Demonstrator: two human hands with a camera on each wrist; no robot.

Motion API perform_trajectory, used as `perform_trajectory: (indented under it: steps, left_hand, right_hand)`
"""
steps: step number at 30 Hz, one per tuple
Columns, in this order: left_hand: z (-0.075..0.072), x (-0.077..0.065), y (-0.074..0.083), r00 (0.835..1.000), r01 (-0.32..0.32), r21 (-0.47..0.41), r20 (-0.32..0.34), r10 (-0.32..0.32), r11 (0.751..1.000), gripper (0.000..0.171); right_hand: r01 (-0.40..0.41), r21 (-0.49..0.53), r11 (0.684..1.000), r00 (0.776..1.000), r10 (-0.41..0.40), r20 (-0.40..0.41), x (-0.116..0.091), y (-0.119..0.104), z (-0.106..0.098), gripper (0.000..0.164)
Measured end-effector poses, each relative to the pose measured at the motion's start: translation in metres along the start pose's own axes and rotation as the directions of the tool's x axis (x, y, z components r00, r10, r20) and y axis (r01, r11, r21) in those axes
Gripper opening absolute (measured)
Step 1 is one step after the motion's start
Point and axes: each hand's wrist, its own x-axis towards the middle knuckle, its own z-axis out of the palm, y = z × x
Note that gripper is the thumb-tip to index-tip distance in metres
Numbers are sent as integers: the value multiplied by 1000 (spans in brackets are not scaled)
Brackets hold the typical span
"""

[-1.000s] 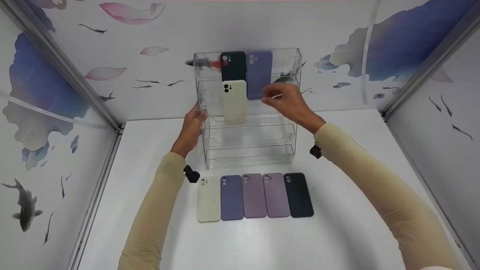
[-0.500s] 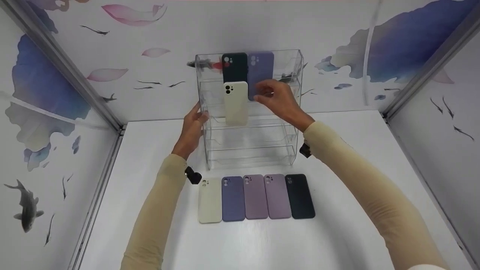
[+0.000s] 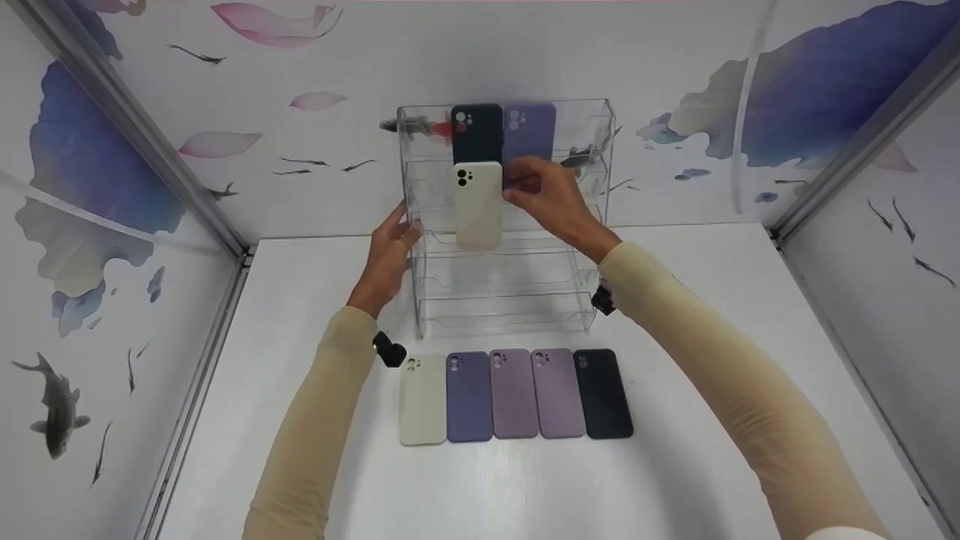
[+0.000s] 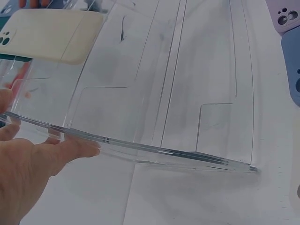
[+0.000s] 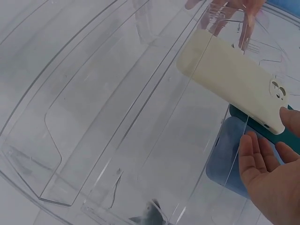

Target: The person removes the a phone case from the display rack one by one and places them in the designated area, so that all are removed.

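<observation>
A clear tiered display rack (image 3: 510,297) stands at the back of the table. On its top tier a dark green phone case (image 3: 480,142) and a periwinkle phone case (image 3: 531,131) lean side by side. One tier lower, a cream phone case (image 3: 478,210) overlaps the green one. My left hand (image 3: 386,259) grips the rack's left side, thumb at the front edge and fingers along the outer wall. My right hand (image 3: 551,195), fingers loosely bent, is at the cream case's right edge; in the right wrist view the thumb (image 5: 290,119) is by its camera-end corner.
In front of the rack, a row of phone cases lies flat on the white table (image 3: 495,487): cream (image 3: 422,405), periwinkle (image 3: 469,401), two mauve ones (image 3: 514,397) and a dark one (image 3: 604,397). Printed wall panels (image 3: 847,97) close in the back and sides.
My right hand has moved left, from the periwinkle case's lower right corner to the cream case's right edge. The left hand keeps its hold on the rack; the cases look unmoved.
</observation>
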Motion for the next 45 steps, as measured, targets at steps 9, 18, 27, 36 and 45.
perform_trajectory:
  steps: [9,18,27,36,45]
  left_hand:
    - [1,-1,-2,1000,-29,31,3,29,999,71]
    - [6,-4,-6,992,-111,155,-37,118,982,84]
    - [12,0,-8,982,-125,293,-99,161,948,88]
    - [13,0,-16,976,-162,333,-83,200,929,92]
    - [3,-4,-19,983,-164,277,-39,181,947,83]
  right_hand:
    - [3,3,1000,1000,-3,-23,4,0,10,37]
    - [-4,11,1000,998,5,-56,6,-5,23,40]
    - [-5,0,1000,995,5,-104,1,-6,26,22]
    - [50,6,999,982,-48,-180,-11,-8,10,20]
    - [96,21,995,966,-88,-243,-29,-12,-17,24]
